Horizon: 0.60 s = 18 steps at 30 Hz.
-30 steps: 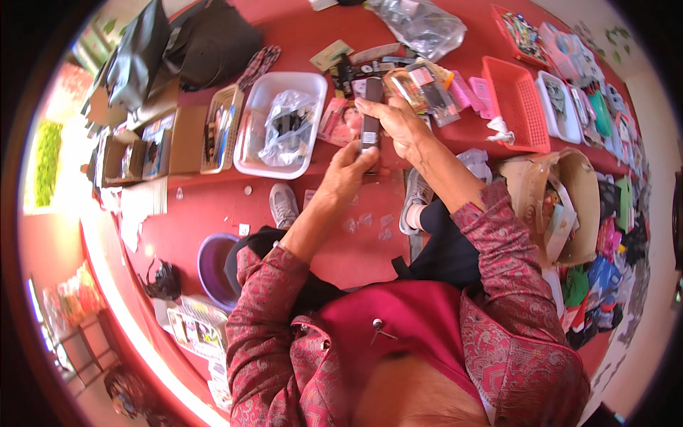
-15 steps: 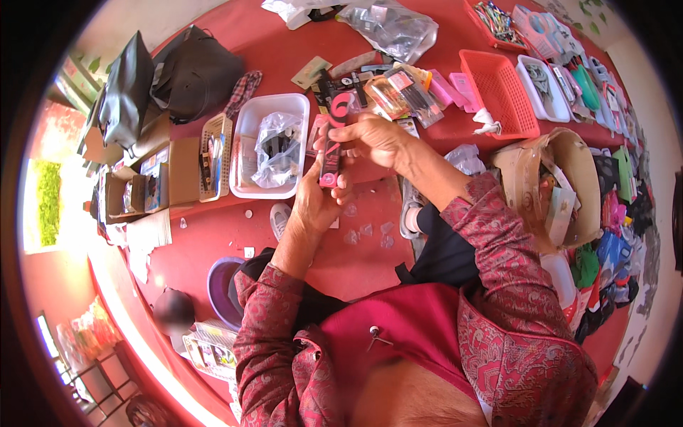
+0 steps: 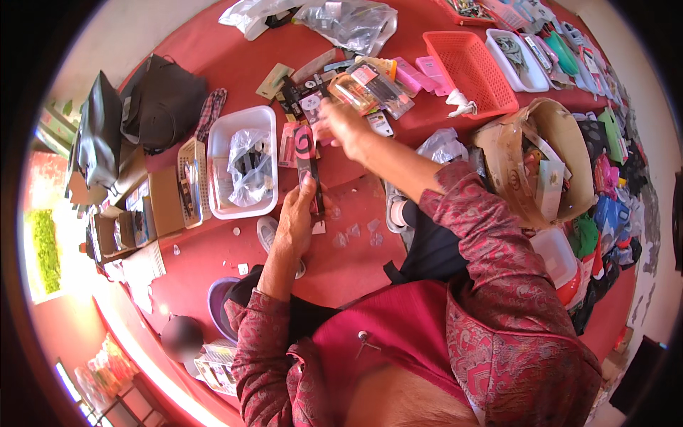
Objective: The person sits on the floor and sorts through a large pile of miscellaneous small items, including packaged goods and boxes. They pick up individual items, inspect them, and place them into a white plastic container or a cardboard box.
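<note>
My left hand (image 3: 294, 212) is closed around the lower part of a slim black and pink box (image 3: 306, 146), which stands lengthwise away from me. My right hand (image 3: 344, 127) hovers to the right of that box, over the near side of a heap of small packages. Its fingers look apart, with nothing visible in them. Just beyond its fingertips lies a dark and pale pink pack (image 3: 311, 104). A blister pack with a black back (image 3: 382, 87) lies to the right of the hand. A small pink card pack (image 3: 287, 146) sits left of the held box.
A white tub (image 3: 217, 146) with a clear plastic bag stands to the left, beside a narrow beige basket (image 3: 201, 181). At the right are a red basket (image 3: 469, 71) and a round cardboard box (image 3: 498, 164). Clear plastic bags (image 3: 348, 25) lie at the far edge.
My right hand has left the black and pink box and moved left and away toward the heap. My left hand keeps the box, now lower and further left. The whole view has shifted somewhat.
</note>
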{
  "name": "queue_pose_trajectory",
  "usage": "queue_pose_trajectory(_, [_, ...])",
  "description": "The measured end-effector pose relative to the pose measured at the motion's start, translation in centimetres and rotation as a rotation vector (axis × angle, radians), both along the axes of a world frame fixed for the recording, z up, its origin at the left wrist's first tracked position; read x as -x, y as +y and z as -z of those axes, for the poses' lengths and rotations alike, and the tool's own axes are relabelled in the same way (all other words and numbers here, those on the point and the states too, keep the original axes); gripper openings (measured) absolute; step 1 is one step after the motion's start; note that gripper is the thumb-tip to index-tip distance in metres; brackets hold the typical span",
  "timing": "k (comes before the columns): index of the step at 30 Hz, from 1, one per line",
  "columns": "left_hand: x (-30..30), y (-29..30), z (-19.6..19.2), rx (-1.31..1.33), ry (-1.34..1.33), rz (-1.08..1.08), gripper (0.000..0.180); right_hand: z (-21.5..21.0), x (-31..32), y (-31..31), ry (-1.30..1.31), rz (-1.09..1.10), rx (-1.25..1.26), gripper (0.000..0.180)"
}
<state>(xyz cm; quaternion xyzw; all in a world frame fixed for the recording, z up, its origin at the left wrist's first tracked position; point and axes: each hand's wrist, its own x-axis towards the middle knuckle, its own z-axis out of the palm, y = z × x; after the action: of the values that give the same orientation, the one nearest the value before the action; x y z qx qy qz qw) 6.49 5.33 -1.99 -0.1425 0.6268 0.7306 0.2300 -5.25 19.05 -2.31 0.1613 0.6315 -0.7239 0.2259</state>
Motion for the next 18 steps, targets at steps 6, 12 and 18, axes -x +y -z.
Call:
queue_pose_trajectory(6, [-0.4, -0.2, 0.6, 0.042, -0.023, 0.015, 0.044, 0.3, -4.7, -1.3, -0.188, -0.414, 0.061, 0.028])
queue_pose_trajectory(12, [-0.9, 0.1, 1.8, 0.147, 0.111, 0.525, 0.031, 6.9, 3.3, 2.7, 0.042, -0.176, -0.241, 0.015])
queue_pose_trajectory(18, [-0.3, -2.3, 1.9, 0.164, 0.031, 0.493, 0.028, 9.5, 10.3, 4.5, 0.165, -0.181, -0.57, 0.025])
